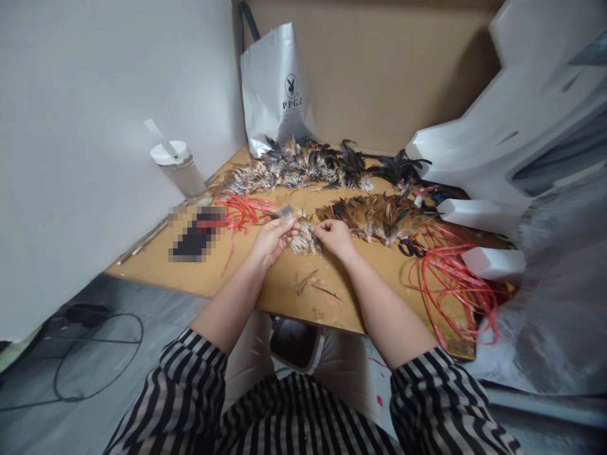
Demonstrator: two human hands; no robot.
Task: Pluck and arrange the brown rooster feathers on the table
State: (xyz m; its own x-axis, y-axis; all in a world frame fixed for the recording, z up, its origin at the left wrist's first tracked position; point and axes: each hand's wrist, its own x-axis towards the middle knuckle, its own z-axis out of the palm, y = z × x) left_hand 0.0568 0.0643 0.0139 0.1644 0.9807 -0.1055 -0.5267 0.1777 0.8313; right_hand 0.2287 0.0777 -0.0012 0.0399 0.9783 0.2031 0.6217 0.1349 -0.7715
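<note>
My left hand (277, 239) is closed in a pinch on small feathers above the table, its fingertips by a pale tuft. A small pile of light-quilled feathers (302, 239) lies between my two hands. On its right side, my right hand (334, 236) pinches at the edge of this pile, thumb against forefinger; what is between the fingertips is too small to make out. A long heap of brown feathers (379, 216) begins just beyond my right hand. Behind it runs a row of dark and cream feather bunches (303, 165).
Red plastic strips (244, 212) lie left, more red strips (450, 278) hang over the right edge beside black scissors (411, 247). A lidded cup (183, 170) and silver bag (279, 88) stand behind. Loose feathers (318, 287) lie in front; white foam pieces (493, 262) jut in from the right.
</note>
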